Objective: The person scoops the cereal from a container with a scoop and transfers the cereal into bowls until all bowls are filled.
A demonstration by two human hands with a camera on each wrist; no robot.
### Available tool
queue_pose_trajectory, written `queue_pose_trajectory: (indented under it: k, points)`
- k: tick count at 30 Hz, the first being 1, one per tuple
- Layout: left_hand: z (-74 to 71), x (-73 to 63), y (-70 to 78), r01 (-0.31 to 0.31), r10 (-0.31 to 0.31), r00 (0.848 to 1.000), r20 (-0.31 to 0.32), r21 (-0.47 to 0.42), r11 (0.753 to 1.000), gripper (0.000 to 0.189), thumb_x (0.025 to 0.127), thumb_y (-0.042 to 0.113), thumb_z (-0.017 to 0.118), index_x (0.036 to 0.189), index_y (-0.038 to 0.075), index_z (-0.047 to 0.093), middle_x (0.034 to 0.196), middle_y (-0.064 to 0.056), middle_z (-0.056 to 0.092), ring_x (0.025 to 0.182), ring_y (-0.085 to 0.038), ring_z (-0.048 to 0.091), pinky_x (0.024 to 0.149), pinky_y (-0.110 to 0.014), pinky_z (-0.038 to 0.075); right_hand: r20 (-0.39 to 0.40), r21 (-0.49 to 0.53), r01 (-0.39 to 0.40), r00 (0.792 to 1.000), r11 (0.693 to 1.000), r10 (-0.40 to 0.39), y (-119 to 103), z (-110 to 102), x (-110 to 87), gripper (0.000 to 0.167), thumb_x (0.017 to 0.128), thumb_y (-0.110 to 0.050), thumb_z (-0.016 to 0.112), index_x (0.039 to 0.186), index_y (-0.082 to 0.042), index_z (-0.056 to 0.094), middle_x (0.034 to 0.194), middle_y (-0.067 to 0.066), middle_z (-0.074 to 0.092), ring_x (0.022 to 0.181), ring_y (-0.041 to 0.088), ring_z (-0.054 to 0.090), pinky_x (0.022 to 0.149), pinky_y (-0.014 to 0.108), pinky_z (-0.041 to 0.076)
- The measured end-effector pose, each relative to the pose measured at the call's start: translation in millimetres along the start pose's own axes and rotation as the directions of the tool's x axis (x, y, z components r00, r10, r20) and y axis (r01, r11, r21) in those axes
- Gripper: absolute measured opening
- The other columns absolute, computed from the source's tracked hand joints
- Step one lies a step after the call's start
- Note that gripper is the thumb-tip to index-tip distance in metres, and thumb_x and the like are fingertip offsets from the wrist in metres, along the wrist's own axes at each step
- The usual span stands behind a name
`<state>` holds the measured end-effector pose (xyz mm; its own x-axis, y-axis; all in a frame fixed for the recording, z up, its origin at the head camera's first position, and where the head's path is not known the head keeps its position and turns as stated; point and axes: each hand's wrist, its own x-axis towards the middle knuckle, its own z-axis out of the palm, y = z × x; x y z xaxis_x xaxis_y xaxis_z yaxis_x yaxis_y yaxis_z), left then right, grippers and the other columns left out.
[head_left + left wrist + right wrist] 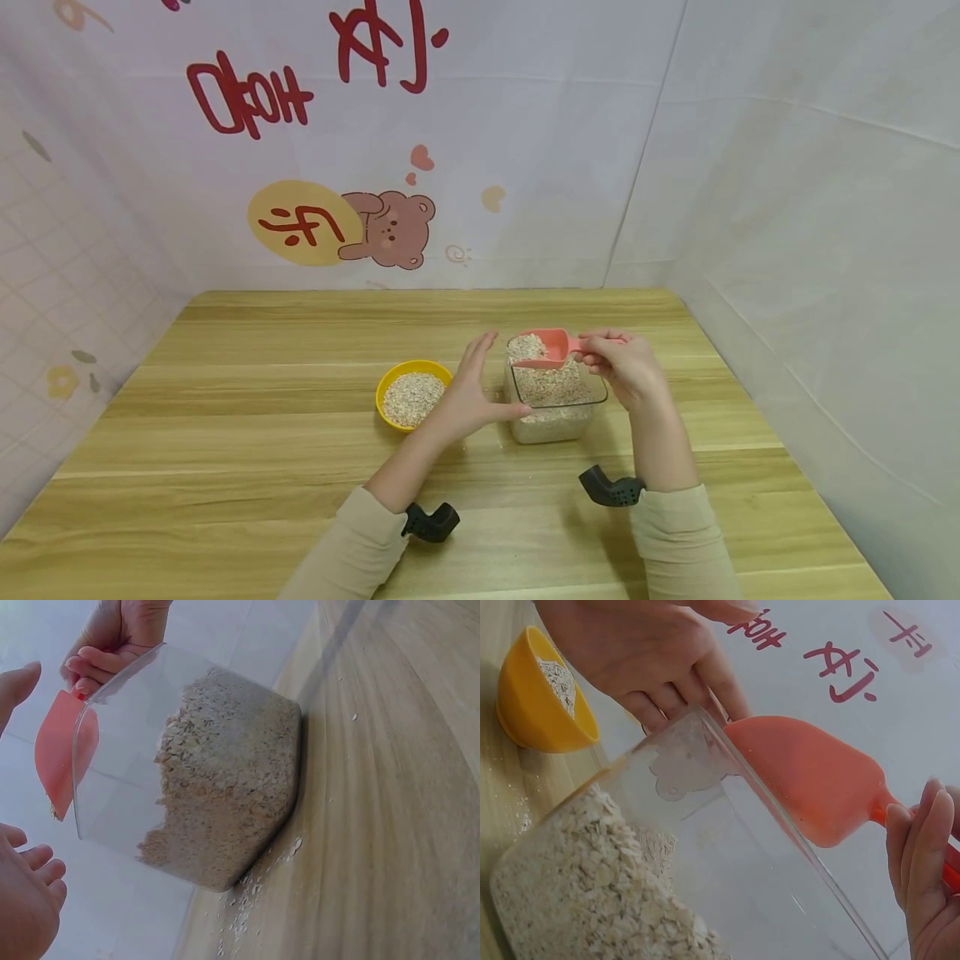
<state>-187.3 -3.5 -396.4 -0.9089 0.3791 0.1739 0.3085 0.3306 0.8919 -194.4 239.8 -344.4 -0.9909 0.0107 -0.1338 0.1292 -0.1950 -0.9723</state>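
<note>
My right hand [622, 362] grips the handle of a pink scoop [553, 348] that carries oat flakes in its front part. The scoop is over the top of a clear square container [551, 425], which is partly filled with oats [225, 750]. To the container's left, my left hand [476, 396] has its fingers and thumb spread, holding nothing; in the right wrist view its fingers [720, 682] are close to the container's corner. Behind my left wrist stands a yellow bowl [384, 385] with oats in it, its right side partly covered by the hand.
Loose flakes [244, 911] lie on the wooden table [225, 433] beside the container's base. A white cloth backdrop [525, 125] with red characters and a printed bear stands behind the table, and another white cloth [825, 250] hangs on the right.
</note>
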Motion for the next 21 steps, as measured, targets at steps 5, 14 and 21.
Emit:
queue_pose_trajectory:
  k: [5,14,21]
  points:
    - [-8.4,-4.2,2.0,0.008,-0.008,1.000,-0.018,0.008,1.000,0.116,0.063,0.050,0.086,0.153,0.034,0.015,0.158,0.006,0.009,0.141,-0.029,0.019,0.102,-0.062,0.026,0.015,0.001,0.005,1.000,1.000,-0.005,0,5,-0.9,0.010,0.091,0.006,0.055,0.098,0.005,0.063,0.065,0.006,0.067,0.053,0.007,0.061,0.049,0.015,0.049]
    - [-25.0,-14.5,2.2,0.023,-0.021,0.999,-0.032,0.042,0.999,0.114,0.065,0.046,0.086,0.153,0.033,0.015,0.158,0.006,0.010,0.140,-0.027,0.022,0.102,-0.062,0.028,0.034,-0.004,0.015,0.999,1.000,-0.014,1,14,-3.1,0.017,0.090,0.006,0.056,0.084,-0.004,0.068,0.064,0.006,0.066,0.052,0.006,0.060,0.049,0.015,0.048]
    - [-40.3,-22.1,-6.1,0.041,-0.038,0.998,-0.045,0.078,0.996,0.116,0.062,0.054,0.085,0.153,0.034,0.015,0.158,0.002,0.010,0.140,-0.028,0.021,0.103,-0.061,0.028,0.016,0.001,0.010,1.000,1.000,-0.010,4,27,-4.2,0.009,0.088,0.007,0.057,0.093,0.004,0.064,0.064,0.008,0.065,0.051,0.007,0.059,0.048,0.016,0.048]
